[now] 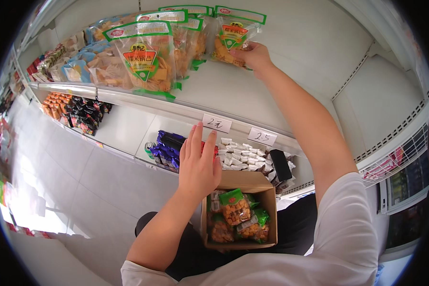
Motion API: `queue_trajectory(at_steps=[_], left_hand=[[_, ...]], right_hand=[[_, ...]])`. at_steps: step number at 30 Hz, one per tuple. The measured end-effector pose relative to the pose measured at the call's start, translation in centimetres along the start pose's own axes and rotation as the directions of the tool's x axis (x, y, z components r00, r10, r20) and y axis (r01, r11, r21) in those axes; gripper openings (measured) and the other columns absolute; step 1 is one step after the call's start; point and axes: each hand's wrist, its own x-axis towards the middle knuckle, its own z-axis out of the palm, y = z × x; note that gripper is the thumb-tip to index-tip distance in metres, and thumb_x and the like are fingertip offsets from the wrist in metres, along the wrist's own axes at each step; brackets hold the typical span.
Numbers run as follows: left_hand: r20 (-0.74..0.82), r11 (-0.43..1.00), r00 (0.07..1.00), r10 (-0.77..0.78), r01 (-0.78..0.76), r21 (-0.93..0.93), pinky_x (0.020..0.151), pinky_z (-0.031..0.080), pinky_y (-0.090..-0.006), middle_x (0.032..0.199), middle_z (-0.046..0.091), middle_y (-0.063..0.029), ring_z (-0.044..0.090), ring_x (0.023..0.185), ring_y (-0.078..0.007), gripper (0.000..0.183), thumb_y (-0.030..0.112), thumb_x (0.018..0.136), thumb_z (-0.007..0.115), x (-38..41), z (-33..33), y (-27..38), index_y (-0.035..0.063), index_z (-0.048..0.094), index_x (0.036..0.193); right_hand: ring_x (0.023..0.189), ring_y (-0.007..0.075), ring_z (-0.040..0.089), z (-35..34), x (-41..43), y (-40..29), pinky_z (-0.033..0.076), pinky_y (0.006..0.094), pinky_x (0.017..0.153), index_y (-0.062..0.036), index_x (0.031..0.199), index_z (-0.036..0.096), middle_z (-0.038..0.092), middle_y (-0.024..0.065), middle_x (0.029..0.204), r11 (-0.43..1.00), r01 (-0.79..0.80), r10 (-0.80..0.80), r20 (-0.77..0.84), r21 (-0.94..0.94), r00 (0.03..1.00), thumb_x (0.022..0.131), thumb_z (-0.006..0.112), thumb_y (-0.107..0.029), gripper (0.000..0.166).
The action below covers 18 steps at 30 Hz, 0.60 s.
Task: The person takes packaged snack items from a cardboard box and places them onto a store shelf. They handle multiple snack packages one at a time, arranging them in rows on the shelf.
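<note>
My right hand (254, 59) grips the lower right side of a clear, green-edged bag of rice crackers (232, 39), held upright above the white upper shelf. Left of it, several bags of the same kind stand in rows, the front rice cracker bag (146, 60) near the shelf edge. My left hand (199, 161) is held with its fingers apart, over the lower shelf and just left of the open cardboard box, holding nothing. In the cardboard box (240, 246) on my lap lie several small snack packs with green tops (236, 207).
The upper shelf (214, 85) carries price cards (217, 123) along its edge. Below are blue packets (166, 150), white-wrapped snacks (241, 155), a black phone-like object (280, 165) and a green can (149, 149). At left sit black packets (87, 114). A wire basket (397, 157) hangs at right.
</note>
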Motion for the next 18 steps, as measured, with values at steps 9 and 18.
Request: queue_trajectory(at_steps=[9, 18], left_hand=[[0.029, 0.997, 0.998, -0.053, 0.051, 0.057, 0.114, 0.034, -0.0562, 0.158, 0.032, -0.0303, 0.038, 0.142, -0.0501, 0.062, 0.008, 0.081, 0.065, 0.5, 0.4, -1.0, 0.0001, 0.052, 0.142], [0.013, 0.998, 0.998, -0.067, 0.067, 0.022, 0.114, 0.035, -0.0549, 0.157, 0.033, -0.0291, 0.039, 0.140, -0.0488, 0.057, 0.006, 0.082, 0.067, 0.8, 0.4, -0.9, 0.0018, 0.055, 0.138]], right_hand=[[0.094, 0.0244, 0.071, 1.4, -0.2, 1.3, 0.058, 0.0361, 0.082, 0.0050, 0.113, 0.065, 0.073, 0.0157, 0.106, 0.951, 0.081, -0.107, -0.071, -0.298, 0.992, 0.069, 0.094, -0.033, 0.065], [0.115, 0.0343, 0.066, -0.4, 1.4, 0.8, 0.054, 0.0385, 0.094, 0.0095, 0.135, 0.045, 0.064, 0.0282, 0.125, 0.861, -0.038, 0.066, 0.038, -0.507, 0.997, 0.072, 0.088, -0.048, 0.096]])
